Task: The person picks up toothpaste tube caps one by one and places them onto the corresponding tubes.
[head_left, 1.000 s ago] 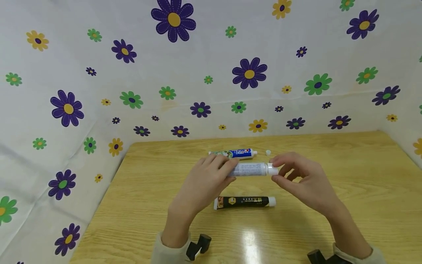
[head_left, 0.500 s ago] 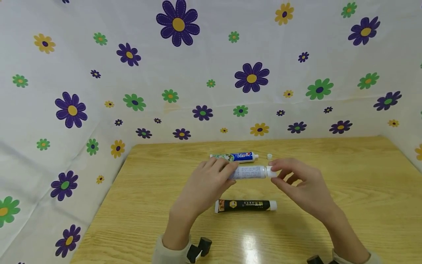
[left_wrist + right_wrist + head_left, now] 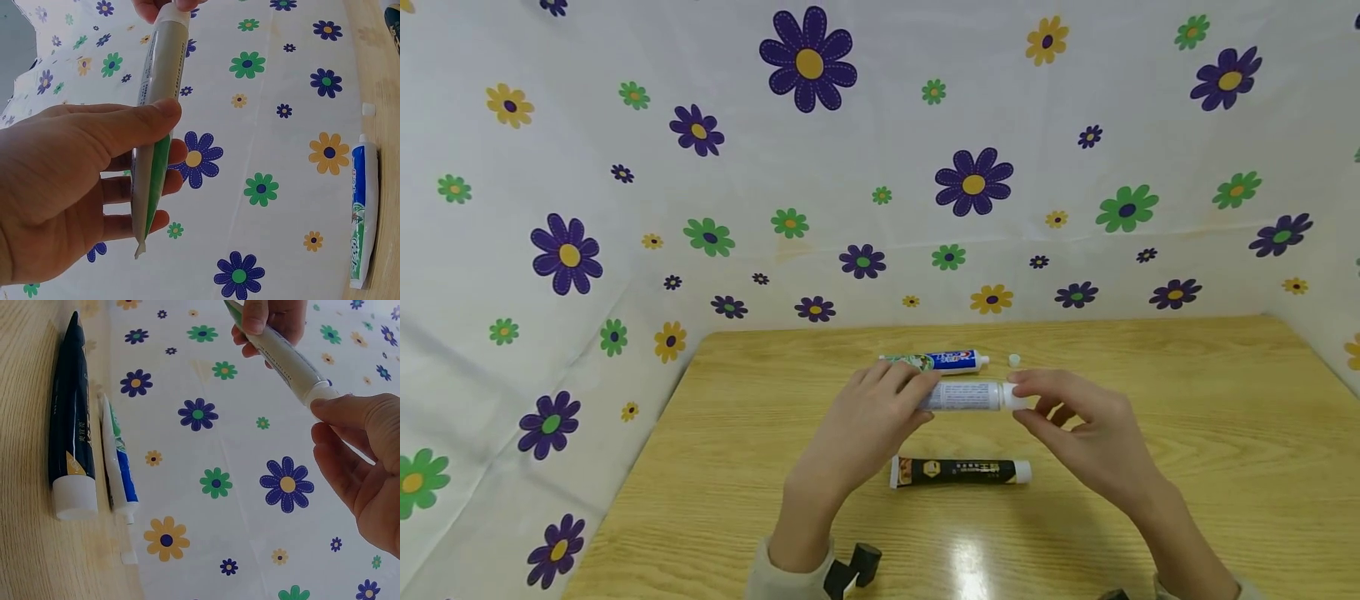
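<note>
A pale toothpaste tube (image 3: 966, 396) with printed text and a green patch near its flat end is held level above the table. My left hand (image 3: 865, 425) grips its body, thumb on one side and fingers on the other, as the left wrist view shows. At the other end my right hand (image 3: 1090, 425) pinches the white cap (image 3: 322, 392) between thumb and fingertips. The cap sits at the tube's mouth. Behind the hands lies a blue, white and green toothpaste tube (image 3: 953, 361), its narrow nozzle bare. Part of it is hidden by my left hand.
A small white cap (image 3: 1014, 360) stands just right of the bare nozzle. Nearer to me lies a black toothpaste tube (image 3: 961, 472) with a white cap. The wooden table (image 3: 737, 467) ends at a flowered cloth (image 3: 895, 150) behind and at the sides.
The head view has tilted slightly, so everything sits a little lower. Both hands keep their hold on the tube and its cap, with the right fingers shifting slightly.
</note>
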The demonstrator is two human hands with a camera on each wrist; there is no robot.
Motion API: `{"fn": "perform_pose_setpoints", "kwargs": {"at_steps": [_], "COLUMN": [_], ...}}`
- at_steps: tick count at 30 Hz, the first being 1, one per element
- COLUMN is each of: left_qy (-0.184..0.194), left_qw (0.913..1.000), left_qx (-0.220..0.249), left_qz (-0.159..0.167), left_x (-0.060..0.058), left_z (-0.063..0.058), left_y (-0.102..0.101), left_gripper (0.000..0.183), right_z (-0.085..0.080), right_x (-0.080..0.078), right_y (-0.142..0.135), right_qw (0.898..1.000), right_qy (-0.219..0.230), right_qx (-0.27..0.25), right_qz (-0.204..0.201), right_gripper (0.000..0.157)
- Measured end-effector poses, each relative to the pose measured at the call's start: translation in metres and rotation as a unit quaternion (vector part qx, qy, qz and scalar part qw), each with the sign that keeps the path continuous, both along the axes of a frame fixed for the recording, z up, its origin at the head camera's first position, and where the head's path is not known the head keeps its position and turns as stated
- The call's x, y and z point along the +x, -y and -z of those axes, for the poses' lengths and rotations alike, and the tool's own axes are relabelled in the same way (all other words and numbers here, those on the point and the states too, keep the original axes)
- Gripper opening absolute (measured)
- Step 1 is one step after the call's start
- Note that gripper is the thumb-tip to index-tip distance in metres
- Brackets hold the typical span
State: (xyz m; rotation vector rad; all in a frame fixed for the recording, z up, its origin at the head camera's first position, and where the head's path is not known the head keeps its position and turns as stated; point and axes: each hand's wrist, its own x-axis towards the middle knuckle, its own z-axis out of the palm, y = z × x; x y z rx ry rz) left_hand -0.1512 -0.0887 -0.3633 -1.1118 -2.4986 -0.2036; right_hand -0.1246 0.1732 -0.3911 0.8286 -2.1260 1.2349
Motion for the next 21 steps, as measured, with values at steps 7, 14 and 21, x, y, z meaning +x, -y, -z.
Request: {"fn": "perform_pose_setpoints", "kwargs": {"at_steps": [7, 14, 21], "left_qy": [0.058, 0.140, 0.326], "left_qw": [0.9980, 0.9880, 0.9373], "left_qx": [0.009, 0.036, 0.071], "left_qz": [0.025, 0.055, 0.099], "left_x": [0.002, 0.003, -0.004], "left_z": [-0.001, -0.001, 0.005], "left_y": [0.000, 0.002, 0.012], "left_gripper": [0.043, 0.041, 0.035], "right_z": [0.000, -0.005, -0.013], "right_x": [0.000, -0.004, 0.000], "right_y": [-0.003, -0.001, 0.007], "right_qw": [0.998, 0.978, 0.940], "right_qy": [-0.060, -0.203, -0.308], "right_qx": [-0.013, 0.046, 0.131], "right_qz": [-0.015, 0.012, 0.058], "right_gripper": [0.014, 0.032, 0.030]}}
